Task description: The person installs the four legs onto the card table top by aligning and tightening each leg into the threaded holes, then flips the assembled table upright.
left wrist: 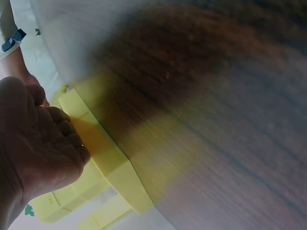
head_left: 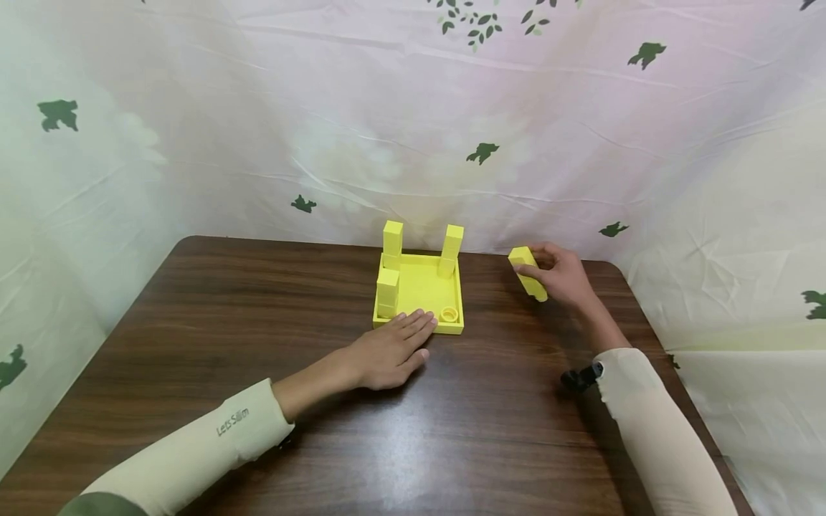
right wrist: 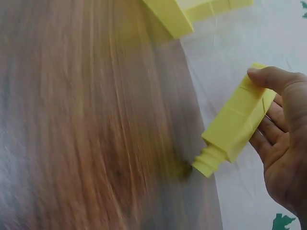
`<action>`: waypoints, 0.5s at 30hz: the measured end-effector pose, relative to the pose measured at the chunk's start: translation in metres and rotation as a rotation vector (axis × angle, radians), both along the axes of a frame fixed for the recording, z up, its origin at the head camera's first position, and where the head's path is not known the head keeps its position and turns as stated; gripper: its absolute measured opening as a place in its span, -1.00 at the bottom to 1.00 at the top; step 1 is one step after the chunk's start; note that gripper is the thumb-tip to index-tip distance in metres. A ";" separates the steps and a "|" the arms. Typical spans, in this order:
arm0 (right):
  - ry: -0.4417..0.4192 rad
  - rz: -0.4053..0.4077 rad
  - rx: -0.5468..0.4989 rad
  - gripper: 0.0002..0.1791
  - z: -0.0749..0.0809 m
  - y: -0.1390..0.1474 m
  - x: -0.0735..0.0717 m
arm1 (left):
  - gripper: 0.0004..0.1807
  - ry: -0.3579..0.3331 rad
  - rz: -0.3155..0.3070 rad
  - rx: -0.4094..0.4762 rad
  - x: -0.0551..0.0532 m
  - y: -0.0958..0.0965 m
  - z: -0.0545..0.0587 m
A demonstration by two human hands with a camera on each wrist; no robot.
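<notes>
A yellow square tray (head_left: pixel 422 287) with a low rim lies on the dark wooden table. Yellow square posts stand at three of its corners: back left (head_left: pixel 392 244), back right (head_left: pixel 451 251) and front left (head_left: pixel 387 292). The front right corner shows a round threaded socket (head_left: pixel 449 314). My left hand (head_left: pixel 391 350) lies with straight fingers over the tray's front rim, fingertips close to the socket. To the right of the tray, my right hand (head_left: pixel 560 274) pinches a fourth yellow post (right wrist: pixel 240 115) between thumb and fingers. Its threaded end points down, tilted, above the table.
The brown wood-grain table (head_left: pixel 258 315) has rounded back corners. A pale cloth with green bird prints (head_left: pixel 361 129) hangs along its back and sides. Black wrist devices (head_left: pixel 581 377) sit at the light sleeves.
</notes>
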State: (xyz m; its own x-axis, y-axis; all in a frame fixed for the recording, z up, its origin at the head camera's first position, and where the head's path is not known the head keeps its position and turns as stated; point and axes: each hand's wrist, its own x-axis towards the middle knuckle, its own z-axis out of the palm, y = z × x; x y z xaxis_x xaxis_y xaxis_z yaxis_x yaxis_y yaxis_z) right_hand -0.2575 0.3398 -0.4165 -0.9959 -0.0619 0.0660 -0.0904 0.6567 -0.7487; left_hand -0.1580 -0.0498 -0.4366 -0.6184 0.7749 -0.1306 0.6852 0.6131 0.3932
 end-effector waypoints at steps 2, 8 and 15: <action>0.013 -0.018 -0.032 -0.32 0.002 -0.005 0.004 | -0.28 0.007 0.001 -0.001 0.000 0.000 -0.001; 0.076 -0.040 -0.111 -0.40 0.007 -0.017 0.016 | -0.28 0.011 0.001 -0.001 0.000 0.000 -0.001; 0.137 -0.055 -0.229 -0.44 0.014 -0.038 0.029 | -0.28 0.002 0.002 -0.015 0.000 0.000 0.001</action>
State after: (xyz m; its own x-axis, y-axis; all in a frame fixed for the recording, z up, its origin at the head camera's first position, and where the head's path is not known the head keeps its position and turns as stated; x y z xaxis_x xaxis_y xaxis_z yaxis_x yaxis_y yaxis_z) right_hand -0.2284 0.3017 -0.4023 -0.9783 0.0243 0.2059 -0.1695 0.4780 -0.8618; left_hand -0.1578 -0.0494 -0.4352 -0.6199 0.7720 -0.1408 0.6850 0.6199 0.3827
